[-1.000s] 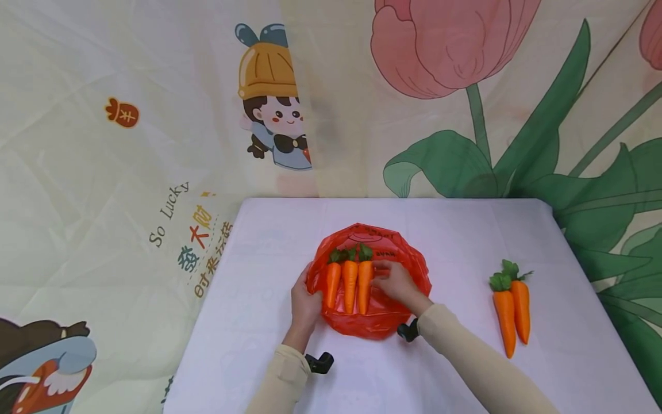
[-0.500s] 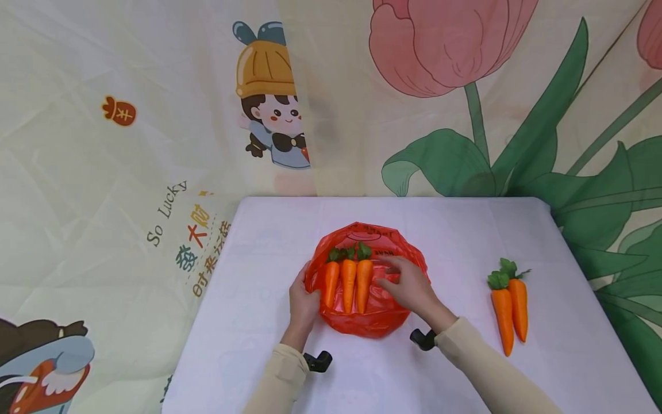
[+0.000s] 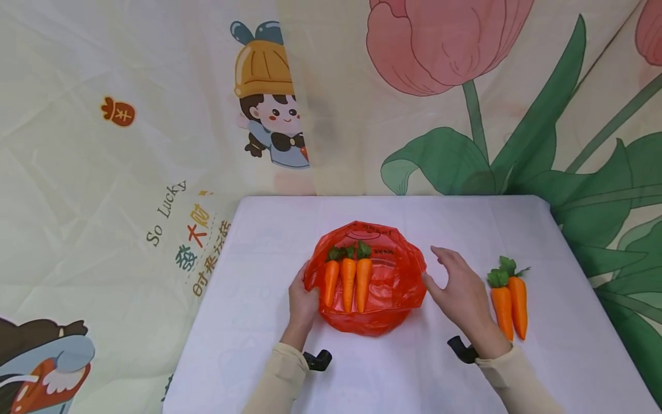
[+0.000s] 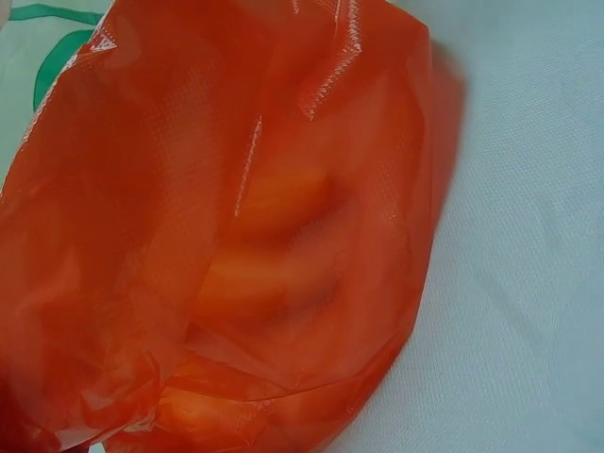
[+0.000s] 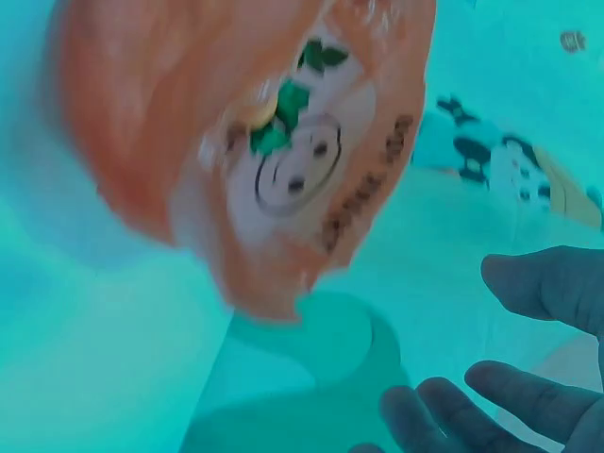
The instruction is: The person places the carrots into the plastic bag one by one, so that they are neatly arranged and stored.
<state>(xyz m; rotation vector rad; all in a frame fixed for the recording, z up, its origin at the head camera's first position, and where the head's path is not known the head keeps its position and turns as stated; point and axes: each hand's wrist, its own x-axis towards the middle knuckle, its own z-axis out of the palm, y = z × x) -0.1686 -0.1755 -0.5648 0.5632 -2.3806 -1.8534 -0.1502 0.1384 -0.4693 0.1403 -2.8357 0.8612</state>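
Note:
A red plastic bag lies with its mouth spread wide on the white table. Three orange carrots with green tops rest side by side in its left part. My left hand holds the bag's left rim; some of its fingers are hidden by the plastic. In the left wrist view the bag fills most of the picture, with orange shapes showing through. My right hand is just right of the bag, thumb and fingers spread, holding nothing. Behind its wrist lie two more carrots.
The white table reaches back to a printed cloth backdrop with a tulip and cartoon figures. A black wrist mount sits at the left cuff, another black mount at the right one.
My right hand has left the rightmost carrot in the bag and moved right, out past the bag's rim toward the two loose carrots. The left hand keeps its place on the bag.

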